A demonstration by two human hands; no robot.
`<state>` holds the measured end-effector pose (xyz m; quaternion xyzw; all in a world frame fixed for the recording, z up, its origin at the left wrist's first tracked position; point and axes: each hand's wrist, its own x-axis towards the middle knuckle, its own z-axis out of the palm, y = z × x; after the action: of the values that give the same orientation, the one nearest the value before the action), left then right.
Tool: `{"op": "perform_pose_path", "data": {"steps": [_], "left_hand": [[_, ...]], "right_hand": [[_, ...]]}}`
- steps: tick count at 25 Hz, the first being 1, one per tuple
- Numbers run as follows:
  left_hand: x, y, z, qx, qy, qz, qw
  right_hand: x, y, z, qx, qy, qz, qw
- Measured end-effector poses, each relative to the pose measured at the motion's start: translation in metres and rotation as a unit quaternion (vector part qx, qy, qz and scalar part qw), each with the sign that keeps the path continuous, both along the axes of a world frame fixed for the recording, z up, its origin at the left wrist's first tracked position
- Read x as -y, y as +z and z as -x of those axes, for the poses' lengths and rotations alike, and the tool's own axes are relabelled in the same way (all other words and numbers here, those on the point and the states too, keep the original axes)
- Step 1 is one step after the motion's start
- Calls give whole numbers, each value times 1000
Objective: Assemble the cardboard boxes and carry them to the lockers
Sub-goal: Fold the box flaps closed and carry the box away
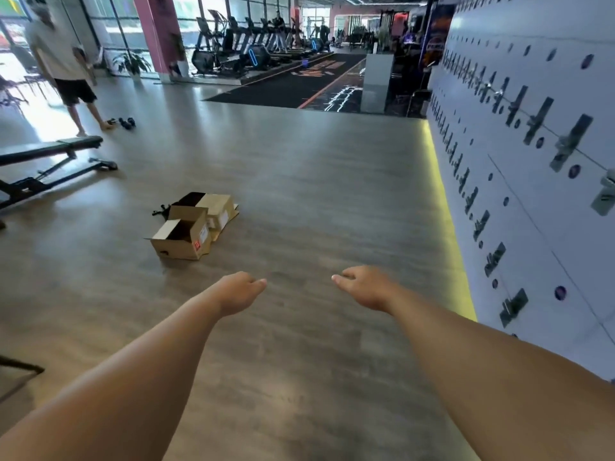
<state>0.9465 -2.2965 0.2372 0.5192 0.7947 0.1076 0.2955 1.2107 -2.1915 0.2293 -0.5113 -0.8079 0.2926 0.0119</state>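
Several brown cardboard boxes lie in a small pile on the wooden floor ahead and to the left. The nearest box [181,239] stands with its top flaps open; a closed box [218,209] sits behind it on flat cardboard. My left hand [241,291] and my right hand [364,286] are stretched out in front of me above the bare floor, fingers loosely curled, holding nothing. Both are well short of the boxes. A white wall of lockers [532,161] with dark handles runs along the right side.
A black weight bench [50,161] stands at the left. A person [63,68] walks at the far left near dumbbells [126,122] on the floor. Treadmills [249,41] and a black mat [299,84] lie far ahead. A grey counter [377,81] stands by the lockers' far end.
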Motion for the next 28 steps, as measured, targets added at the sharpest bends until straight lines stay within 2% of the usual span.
{"op": "perform_pose_path", "data": {"steps": [7,13,18,28], "left_hand": [[-225,-22,71,5,20,-4,1000],[-389,-23,138,14,82,10,997],[-492,-30,216,19,142,28,989],[-674,-75,422,52,266,32,962]], "right_hand": [[-233,-35,78,-10,26,17,999],[-429,-18,155,-9,79,15,997],[-554,-22,241,-3,129,25,991],[-784,-47,471,41,207,48,976]]}}
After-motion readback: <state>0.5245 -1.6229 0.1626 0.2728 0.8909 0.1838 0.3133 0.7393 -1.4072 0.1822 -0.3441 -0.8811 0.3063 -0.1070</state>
